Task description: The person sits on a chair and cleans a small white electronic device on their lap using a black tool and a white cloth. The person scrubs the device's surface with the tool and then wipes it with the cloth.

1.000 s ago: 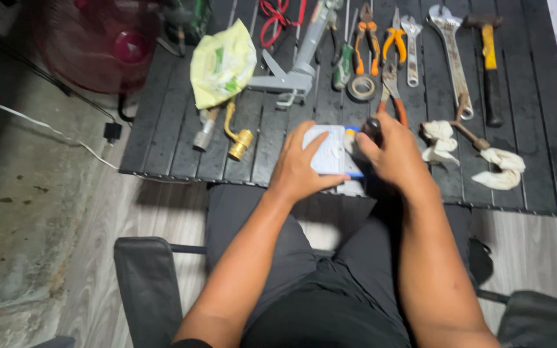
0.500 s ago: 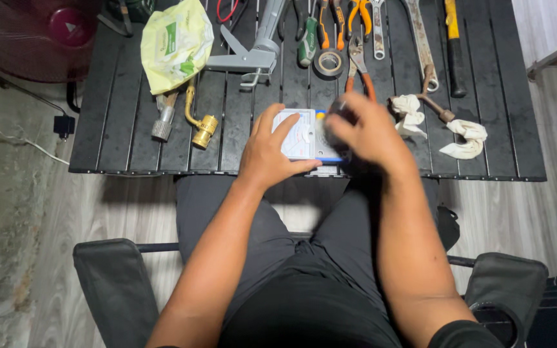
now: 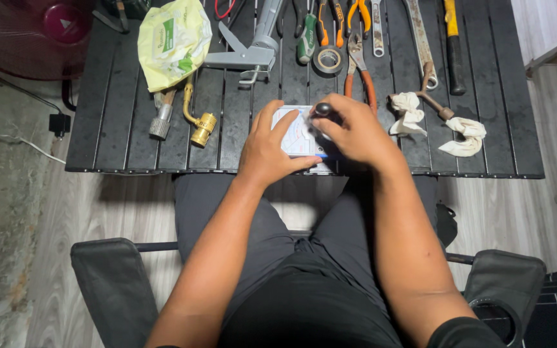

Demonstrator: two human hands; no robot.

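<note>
A low black table of long slats [image 3: 117,96] stands on a floor of pale wood-look planks [image 3: 517,212], with a stained grey concrete strip [image 3: 8,212] running along the left side of the view and a red-caged floor fan [image 3: 27,32] in the upper left corner, its dark cord and plug [image 3: 58,122] trailing past the table's edge. The person sits at the near edge of the table in a dark folding chair [image 3: 117,290], legs in dark trousers. Near that edge lies a small white flat box with a printed dial face [image 3: 294,132]. The left hand [image 3: 272,151] lies on it with fingers spread, pressing down on its left part. The right hand [image 3: 352,132] is curled around a tool with a round black handle end [image 3: 323,109], held upright over the box's right part; its tip is hidden, so what it touches cannot be told. Farther back on the slats lie a crumpled yellow-green plastic bag [image 3: 172,42], a brass elbow fitting [image 3: 200,125], a grey caulking gun [image 3: 256,48], a roll of dark tape [image 3: 328,61], orange-handled pliers [image 3: 362,74], a long steel adjustable wrench [image 3: 420,42], a yellow-handled hammer [image 3: 452,45] and two wads of white cloth [image 3: 439,125].
</note>
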